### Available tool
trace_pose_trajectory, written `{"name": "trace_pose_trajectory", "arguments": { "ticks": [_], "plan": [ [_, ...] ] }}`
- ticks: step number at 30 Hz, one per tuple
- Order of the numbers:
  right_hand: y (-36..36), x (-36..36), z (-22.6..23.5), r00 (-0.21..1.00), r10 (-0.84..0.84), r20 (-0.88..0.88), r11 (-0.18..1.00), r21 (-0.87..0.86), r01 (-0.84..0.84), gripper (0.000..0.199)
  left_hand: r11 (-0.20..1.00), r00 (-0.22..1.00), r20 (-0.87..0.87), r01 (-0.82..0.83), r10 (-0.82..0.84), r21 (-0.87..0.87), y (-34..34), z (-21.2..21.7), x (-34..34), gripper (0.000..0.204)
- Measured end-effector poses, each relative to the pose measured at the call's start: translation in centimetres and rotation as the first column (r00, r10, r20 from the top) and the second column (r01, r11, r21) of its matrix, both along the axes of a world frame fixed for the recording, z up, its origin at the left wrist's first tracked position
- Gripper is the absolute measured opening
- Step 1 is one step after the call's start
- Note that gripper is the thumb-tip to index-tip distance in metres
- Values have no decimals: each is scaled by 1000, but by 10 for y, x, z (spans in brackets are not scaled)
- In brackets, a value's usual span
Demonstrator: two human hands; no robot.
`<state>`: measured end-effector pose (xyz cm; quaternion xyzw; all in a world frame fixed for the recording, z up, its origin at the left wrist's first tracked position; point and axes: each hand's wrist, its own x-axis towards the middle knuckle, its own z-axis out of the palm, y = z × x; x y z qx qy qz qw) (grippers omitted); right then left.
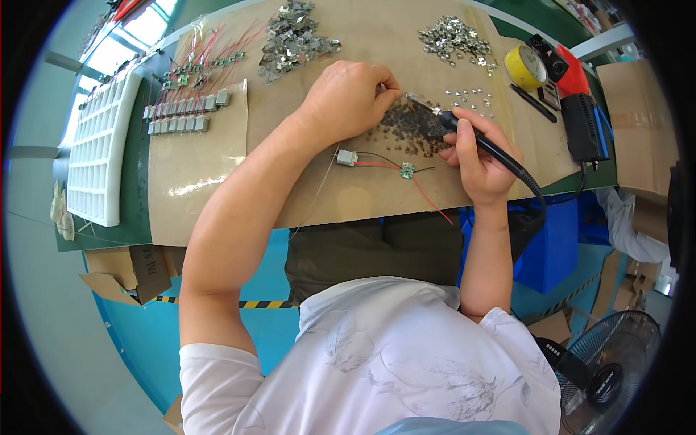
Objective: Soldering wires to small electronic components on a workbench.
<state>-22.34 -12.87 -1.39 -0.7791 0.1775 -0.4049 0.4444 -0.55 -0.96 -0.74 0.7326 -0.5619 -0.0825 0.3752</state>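
My right hand [482, 156] grips a black soldering iron [487, 145] like a pen, its metal tip pointing left toward my other hand. My left hand [351, 98] is closed in a pinch beside the tip; what sits between finger and thumb is too small to make out. Below the two hands, a brown-black scorched patch [413, 127] marks the work sheet. A small silver motor [347, 157] lies nearer me, joined by red and black wires to a green circuit board [407, 171]. From under my left wrist, a thin pale strand [316, 196] runs to the table edge.
At the back lie heaps of metal plates [293, 43] and small metal parts [455, 40]. Motors in rows [177, 125] and wired boards [192, 76] sit left, beside a white compartment tray [105, 148]. Yellow tape [525, 67] and a black box [580, 127] stand right.
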Motion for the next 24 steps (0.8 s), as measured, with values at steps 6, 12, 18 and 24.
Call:
{"name": "trace_pose_trajectory", "arguments": {
  "ticks": [6, 12, 18, 24],
  "plan": [
    [4, -4, 0, 998, -4, 67, 1000, 31, 2, 17, 1000, 999, -34, -16, 16, -4, -1, 1, -1, 17],
    [3, -10, 8, 999, 35, 32, 998, -50, -34, 24, 996, 986, -147, -84, 82, -10, 1, 3, -3, 17],
    [9, -25, 28, 975, 166, -146, 893, -397, -211, 46, 979, 631, -748, -154, 204, 137, 2, 28, -5, 23],
    [18, -24, 13, 970, 153, -189, 900, -379, -216, 52, 990, 546, -829, -127, 124, 64, 9, 36, -1, 23]
  ]
}}
